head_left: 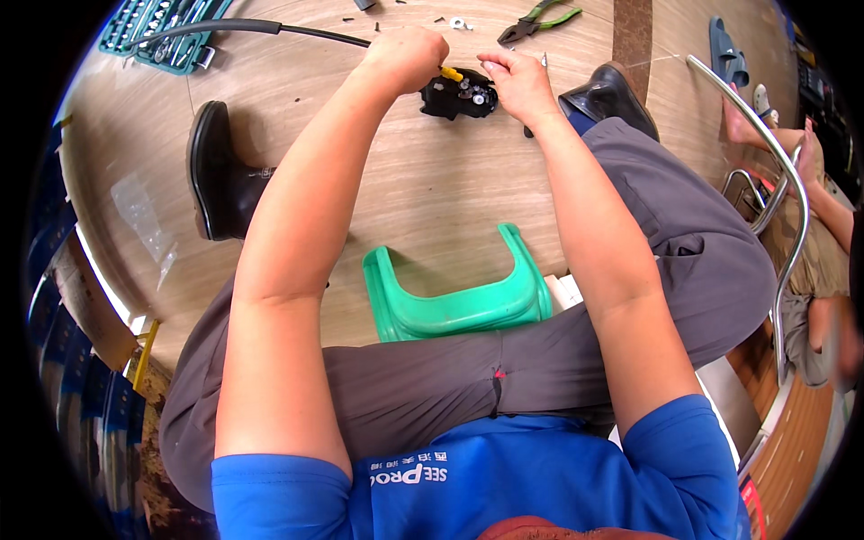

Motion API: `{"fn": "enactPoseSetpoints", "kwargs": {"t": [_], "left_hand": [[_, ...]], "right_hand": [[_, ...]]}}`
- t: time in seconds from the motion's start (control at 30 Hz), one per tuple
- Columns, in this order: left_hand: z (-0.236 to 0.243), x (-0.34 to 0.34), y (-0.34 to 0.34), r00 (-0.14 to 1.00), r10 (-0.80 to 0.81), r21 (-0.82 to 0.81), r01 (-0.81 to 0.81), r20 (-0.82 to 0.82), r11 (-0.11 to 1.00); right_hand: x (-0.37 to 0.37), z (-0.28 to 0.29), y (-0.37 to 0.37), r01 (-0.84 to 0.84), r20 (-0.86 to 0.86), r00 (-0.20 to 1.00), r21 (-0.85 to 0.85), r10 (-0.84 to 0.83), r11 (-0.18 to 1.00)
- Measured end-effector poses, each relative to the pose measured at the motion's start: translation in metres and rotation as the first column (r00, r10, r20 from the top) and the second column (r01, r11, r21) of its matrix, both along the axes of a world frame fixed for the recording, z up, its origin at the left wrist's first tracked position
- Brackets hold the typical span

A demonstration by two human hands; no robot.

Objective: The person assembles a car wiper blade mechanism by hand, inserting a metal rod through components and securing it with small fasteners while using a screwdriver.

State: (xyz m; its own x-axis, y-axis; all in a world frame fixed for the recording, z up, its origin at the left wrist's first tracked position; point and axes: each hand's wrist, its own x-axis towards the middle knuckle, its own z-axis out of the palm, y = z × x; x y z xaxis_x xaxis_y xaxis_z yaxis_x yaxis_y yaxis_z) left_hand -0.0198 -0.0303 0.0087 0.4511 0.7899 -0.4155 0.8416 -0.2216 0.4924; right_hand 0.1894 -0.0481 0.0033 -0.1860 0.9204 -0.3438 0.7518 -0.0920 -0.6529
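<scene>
My left hand is closed around the end of a black sheathed cable, close to a yellow fitting. The fitting reaches onto a black mechanism with several small round metal parts, which rests on the floor. Just right of the mechanism is my right hand, its thumb and forefinger drawn together. A thin pointed tip shows above that hand and a dark end below it; what the fingers hold, if anything, is hidden.
Pliers with green handles lie beyond my right hand, near a white ring and scattered screws. A teal socket-set case sits far left. A green plastic stool stands between my legs. At right are a metal tube frame and another person.
</scene>
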Motion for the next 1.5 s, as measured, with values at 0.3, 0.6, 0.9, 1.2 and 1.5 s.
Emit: {"fn": "enactPoseSetpoints", "kwargs": {"t": [0.3, 0.6, 0.9, 1.2, 1.5], "left_hand": [[0.011, 0.003, 0.001, 0.999, -0.013, -0.074, 0.009, -0.051, 0.997], [-0.004, 0.0, 0.002, 0.998, 0.056, -0.123, -0.055, 0.004, 0.991], [-0.008, 0.0, 0.001, 0.995, 0.063, -0.208, -0.046, 0.074, 0.977], [-0.016, 0.001, 0.005, 0.993, 0.069, -0.214, -0.047, 0.096, 0.976], [-0.012, -0.002, 0.012, 0.984, 0.081, -0.281, -0.034, 0.157, 0.959]], "right_hand": [[-0.011, 0.0, -0.018, -0.233, 0.055, 0.972, 0.107, 0.228, 0.967], [-0.02, -0.002, -0.033, -0.219, 0.014, 0.975, 0.264, 0.224, 0.939], [-0.024, -0.009, -0.04, -0.293, 0.18, 0.953, 0.352, 0.243, 0.889], [-0.024, -0.011, -0.04, -0.282, 0.13, 0.959, 0.384, 0.251, 0.879], [-0.022, -0.016, -0.041, -0.307, 0.21, 0.948, 0.415, 0.238, 0.857]]}}
